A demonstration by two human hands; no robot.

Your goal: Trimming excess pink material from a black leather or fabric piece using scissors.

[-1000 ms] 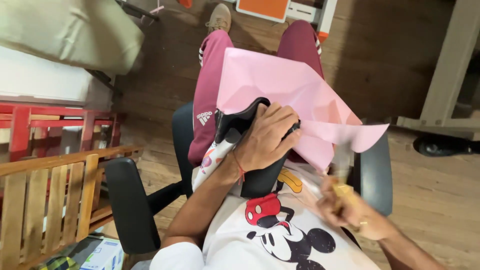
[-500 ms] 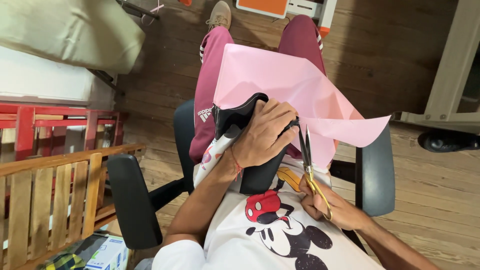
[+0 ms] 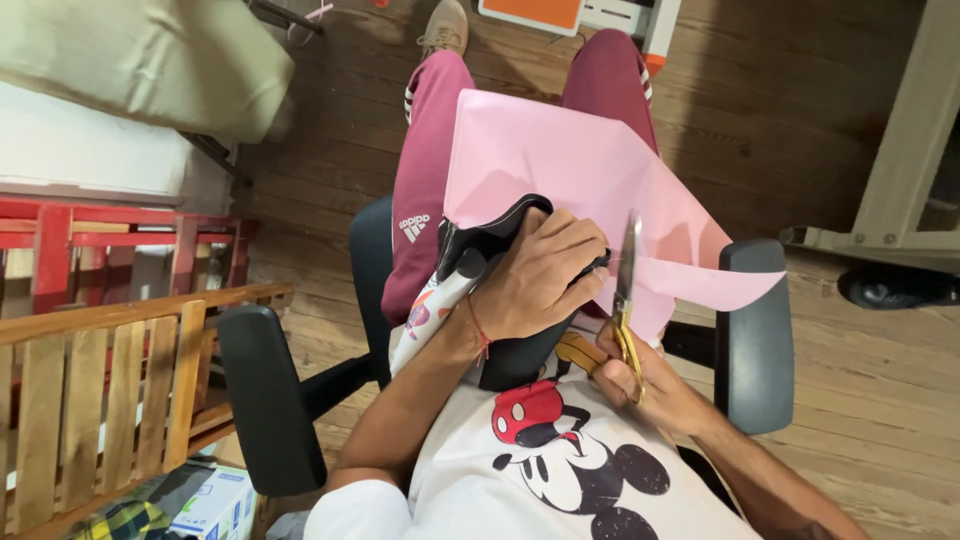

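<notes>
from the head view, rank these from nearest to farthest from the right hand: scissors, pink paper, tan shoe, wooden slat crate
1. scissors: held in the right hand, blades pointing up.
2. pink paper: just above the hand, at the blades, draped over the lap.
3. tan shoe: far up the frame, on the wooden floor.
4. wooden slat crate: far off at the left edge; roughly as far as the shoe, so the last two are close to call.

Left hand (image 3: 540, 275) flat (fingers curled), right hand (image 3: 640, 375) fisted.
</notes>
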